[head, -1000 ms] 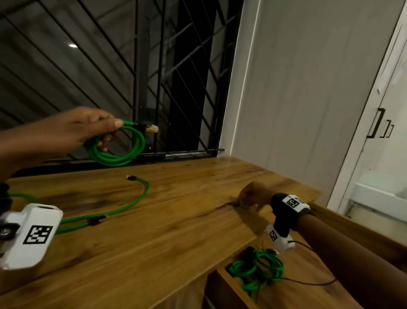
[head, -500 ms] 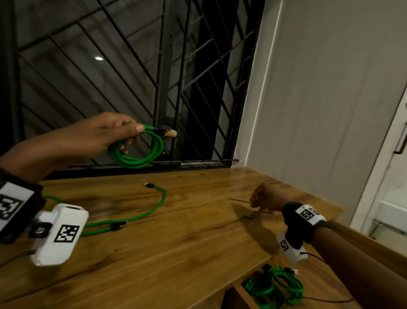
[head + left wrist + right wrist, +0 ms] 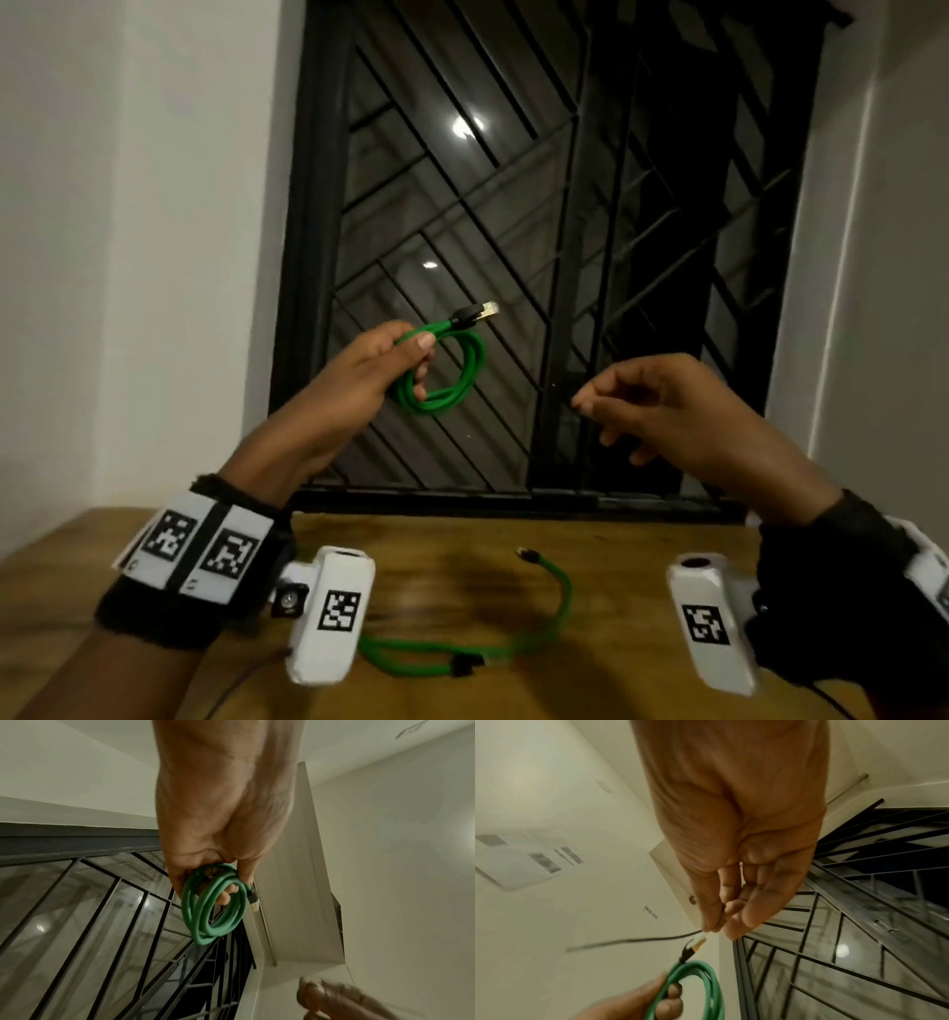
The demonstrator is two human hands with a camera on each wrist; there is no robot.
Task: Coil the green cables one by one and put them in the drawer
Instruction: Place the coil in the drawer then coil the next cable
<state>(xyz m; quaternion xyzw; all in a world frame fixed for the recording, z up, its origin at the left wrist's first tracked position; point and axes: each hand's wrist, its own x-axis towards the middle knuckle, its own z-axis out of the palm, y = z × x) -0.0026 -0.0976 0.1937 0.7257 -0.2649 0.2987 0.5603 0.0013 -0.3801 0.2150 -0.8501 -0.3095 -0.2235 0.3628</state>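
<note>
Green coil [image 3: 441,372] sits up in front of the window, pinched in our left hand [image 3: 359,380], while our right hand [image 3: 734,882] nips a thin black tie [image 3: 634,940] just beside it, and we reckon the loops spring apart if that pinch slackens before tying.

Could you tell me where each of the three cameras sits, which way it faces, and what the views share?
Head: worn on the head, facing the window grille over the wooden table; shows both hands and wrist rigs.
Left wrist: looks along the left hand, which grips the coiled green cable; right fingertips at the corner.
Right wrist: looks along the right hand pinching a thin black strand.
Shared: all three show the coiled cable and grille.
</note>
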